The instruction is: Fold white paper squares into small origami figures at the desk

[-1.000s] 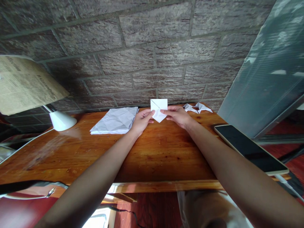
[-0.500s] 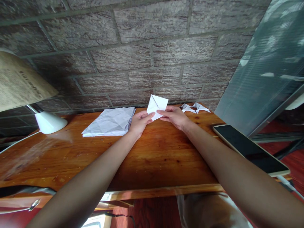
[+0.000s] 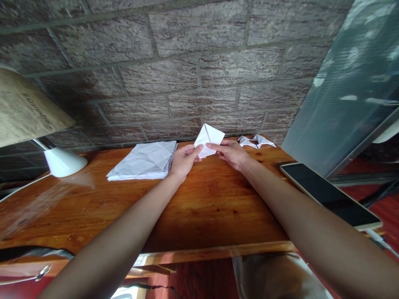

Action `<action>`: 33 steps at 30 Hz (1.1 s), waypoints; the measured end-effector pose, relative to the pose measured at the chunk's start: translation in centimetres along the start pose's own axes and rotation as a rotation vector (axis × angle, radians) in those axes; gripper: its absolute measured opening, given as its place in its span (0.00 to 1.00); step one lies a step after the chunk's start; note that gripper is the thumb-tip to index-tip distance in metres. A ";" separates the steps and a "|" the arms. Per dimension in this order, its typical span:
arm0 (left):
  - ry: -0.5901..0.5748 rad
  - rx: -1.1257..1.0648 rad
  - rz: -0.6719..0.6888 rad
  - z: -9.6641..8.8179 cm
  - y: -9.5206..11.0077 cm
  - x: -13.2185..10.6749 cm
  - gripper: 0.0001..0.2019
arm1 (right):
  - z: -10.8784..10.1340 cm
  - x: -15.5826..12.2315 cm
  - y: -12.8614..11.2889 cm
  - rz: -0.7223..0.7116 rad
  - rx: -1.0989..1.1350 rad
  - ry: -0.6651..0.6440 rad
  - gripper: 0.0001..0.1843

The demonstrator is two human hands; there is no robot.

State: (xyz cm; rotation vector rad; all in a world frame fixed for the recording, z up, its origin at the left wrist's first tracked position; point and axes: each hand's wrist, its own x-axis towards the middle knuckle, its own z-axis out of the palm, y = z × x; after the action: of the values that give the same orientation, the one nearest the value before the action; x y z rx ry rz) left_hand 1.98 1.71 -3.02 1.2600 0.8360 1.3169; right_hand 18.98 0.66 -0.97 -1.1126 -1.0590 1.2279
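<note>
Tilted further clockwise since half a second ago, top corner now leaning right: folded white paper (image 3: 208, 140), lifted clear of the counter (image 3: 199, 207) at its far edge. Pinched from both sides — left hand (image 3: 183, 160) closed on the lower left corner, right hand (image 3: 230, 153) closed on the lower right edge, equally near, fingertips almost meeting beneath. Long crease running up and away from the hands. Farther out: creased sheets (image 3: 141, 165) left, small folded pieces (image 3: 256, 141) right, phone (image 3: 330, 195) beyond.

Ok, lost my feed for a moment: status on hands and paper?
Both hands, left hand and right hand, pinch the folded paper above the table. Paper stack left, phone right, both apart.
</note>
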 end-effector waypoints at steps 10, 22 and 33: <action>-0.127 0.096 -0.056 0.3 0.2 -0.5 0.24 | 0.2 -0.2 -0.4 0.047 0.122 -0.017 0.26; -0.144 0.010 0.007 0.2 0.2 -0.2 0.24 | 0.0 0.0 -0.7 0.088 0.241 0.032 0.23; 0.053 0.078 0.059 -0.5 -0.3 0.3 0.19 | -0.2 0.1 0.0 0.157 -0.004 -0.072 0.26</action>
State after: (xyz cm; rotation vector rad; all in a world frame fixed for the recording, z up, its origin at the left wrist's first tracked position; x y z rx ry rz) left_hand 1.64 2.11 -3.33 1.3243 0.9008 1.3811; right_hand 19.15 0.75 -0.99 -1.1794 -1.0437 1.3992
